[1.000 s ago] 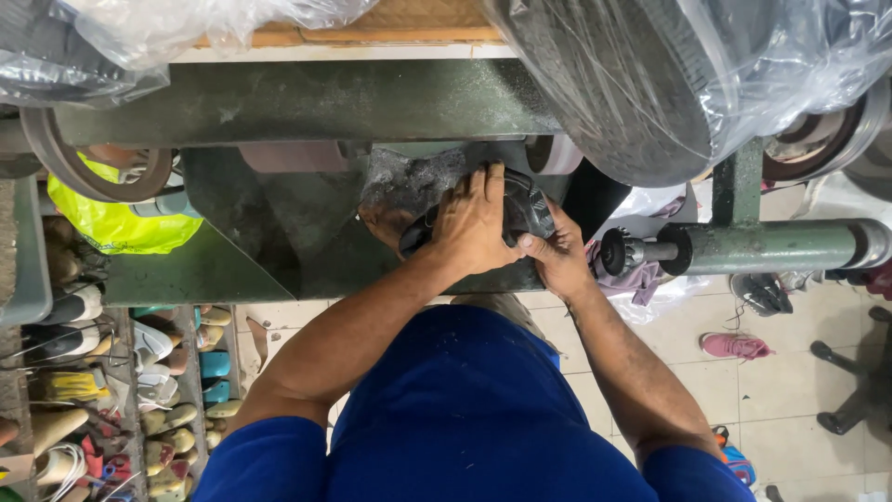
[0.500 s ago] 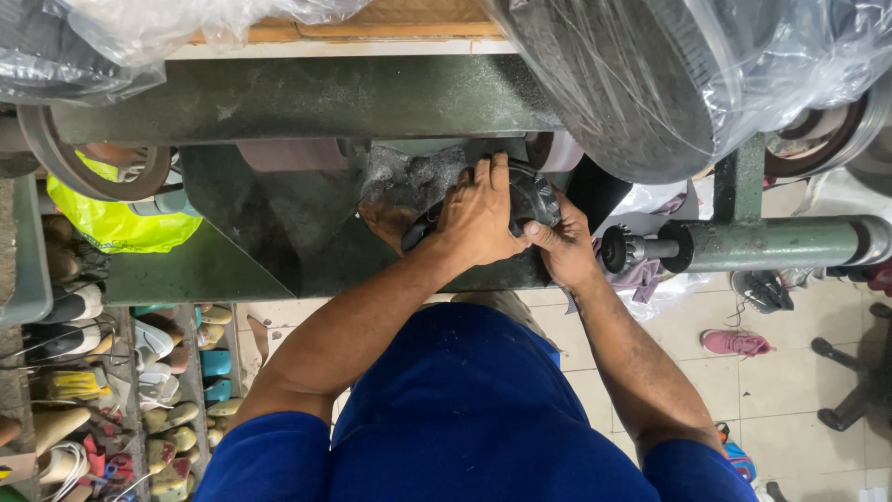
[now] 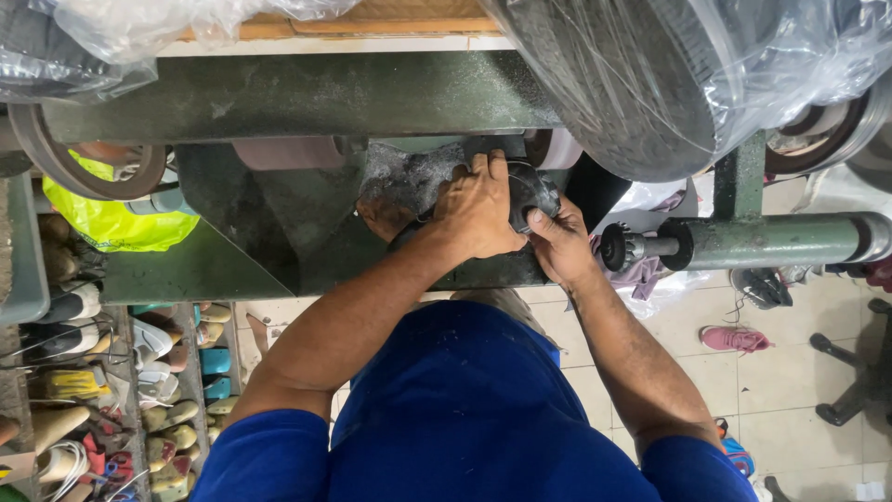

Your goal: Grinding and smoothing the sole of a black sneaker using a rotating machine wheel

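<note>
Both hands grip a dark rounded shoe (image 3: 532, 191) against the green grinding machine (image 3: 307, 93): left hand (image 3: 478, 209) fingers wrap its nine-o'clock side, right hand (image 3: 557, 242) fingers pinch at five o'clock.

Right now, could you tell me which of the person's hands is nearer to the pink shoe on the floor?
Right. The right hand grips the dark shoe on the side toward the pink shoe, while the left hand lies over the dark shoe, farther away.
</note>
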